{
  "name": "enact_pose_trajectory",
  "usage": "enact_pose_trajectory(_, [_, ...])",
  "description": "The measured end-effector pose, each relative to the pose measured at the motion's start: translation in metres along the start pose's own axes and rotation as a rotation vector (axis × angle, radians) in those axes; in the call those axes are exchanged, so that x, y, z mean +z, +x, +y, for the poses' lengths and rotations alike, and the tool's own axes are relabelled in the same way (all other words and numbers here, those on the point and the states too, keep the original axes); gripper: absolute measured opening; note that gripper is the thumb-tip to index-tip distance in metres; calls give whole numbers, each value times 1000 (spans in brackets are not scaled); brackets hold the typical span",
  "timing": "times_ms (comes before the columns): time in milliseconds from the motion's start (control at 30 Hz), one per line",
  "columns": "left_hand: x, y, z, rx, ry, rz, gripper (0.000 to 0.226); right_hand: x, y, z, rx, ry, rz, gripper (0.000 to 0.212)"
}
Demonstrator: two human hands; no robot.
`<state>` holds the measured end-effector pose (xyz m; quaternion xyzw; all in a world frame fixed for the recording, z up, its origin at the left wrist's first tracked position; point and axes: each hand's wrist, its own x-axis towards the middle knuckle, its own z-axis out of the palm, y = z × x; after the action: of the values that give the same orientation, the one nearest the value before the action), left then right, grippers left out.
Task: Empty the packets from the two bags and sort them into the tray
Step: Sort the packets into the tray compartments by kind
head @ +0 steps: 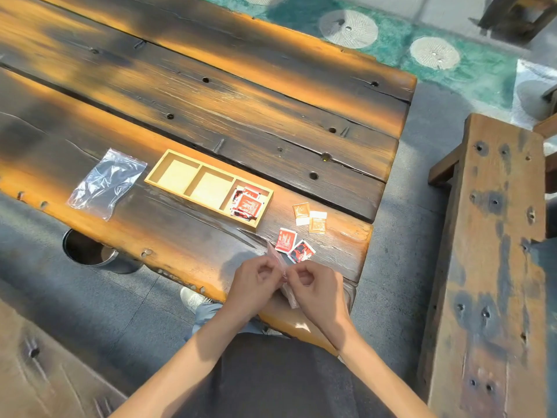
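Note:
My left hand and my right hand both pinch a small clear plastic bag between them, just above the table's near edge. A wooden tray with three compartments lies ahead; several red packets fill its right compartment, and the other two hold nothing. On the table right of the tray lie two orange-and-white packets. Two red packets lie nearer, right beside the bag I hold. A second clear bag lies flat left of the tray.
The wooden plank table ends at the right, with a wooden bench beyond a grey floor gap. A round metal bin stands on the floor under the table's near edge. My shoe and knee show below the edge.

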<state>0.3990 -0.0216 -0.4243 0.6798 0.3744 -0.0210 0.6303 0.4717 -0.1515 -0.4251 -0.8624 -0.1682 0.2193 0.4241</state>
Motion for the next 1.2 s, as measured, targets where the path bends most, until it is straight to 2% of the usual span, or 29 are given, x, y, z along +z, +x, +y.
enact_pose_trajectory(167, [3,1,-1,-26,30,99,34,-2,6,1,153,68,139,18])
enact_pose_trajectory(300, [-2,0,4,-65,15,120,25,-6,8,-2,124,-1,156,17])
enact_pose_trajectory(433, [-14,-1,9,40,224,178,42,-15,7,-5,102,-124,180,19])
enact_pose_trajectory(600, [-28,3,7,99,406,273,39,-32,9,1,47,-310,170,25])
enact_pose_trajectory(967, [-28,7,-2,154,429,262,35,-41,8,5,10,-276,109,17])
enact_pose_trajectory(1133, [-27,9,0,163,371,167,31,-40,6,14,-40,-193,79,11])
enact_pose_trajectory(1200, [-27,10,1,159,366,131,28,-36,4,21,-48,-163,60,22])
